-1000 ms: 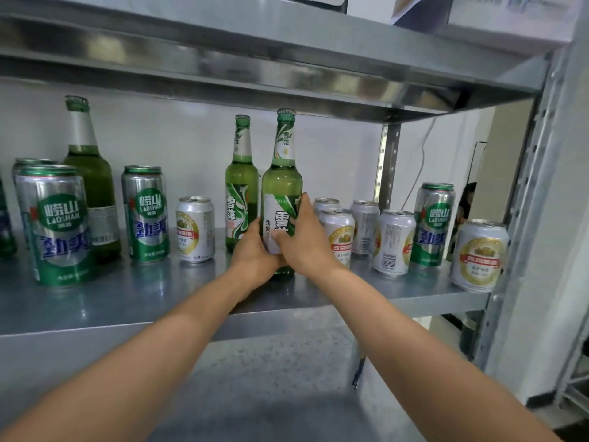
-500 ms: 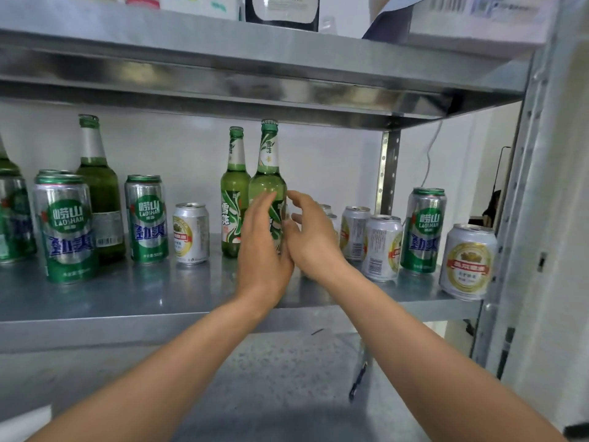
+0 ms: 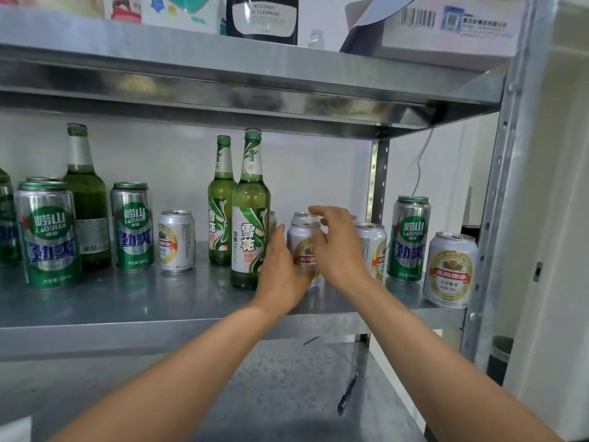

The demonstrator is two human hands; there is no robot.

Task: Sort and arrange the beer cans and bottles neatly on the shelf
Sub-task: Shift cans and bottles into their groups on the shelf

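Open-fingered and empty, left hand point(image 3: 283, 272) and right hand point(image 3: 339, 250) flank a white can point(image 3: 301, 242) at frame centre; green bottles point(image 3: 251, 218) stand paired, other cans point(image 3: 134, 228) look unsorted.

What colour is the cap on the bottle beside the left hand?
Green cap, clearest in the head view.

Can point(image 3: 301, 250) between left hand point(image 3: 282, 272), right hand point(image 3: 339, 250)

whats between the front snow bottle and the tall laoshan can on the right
Head view: the left hand and right hand, open, flanking a short white can, plus another white can just left of the Laoshan can.
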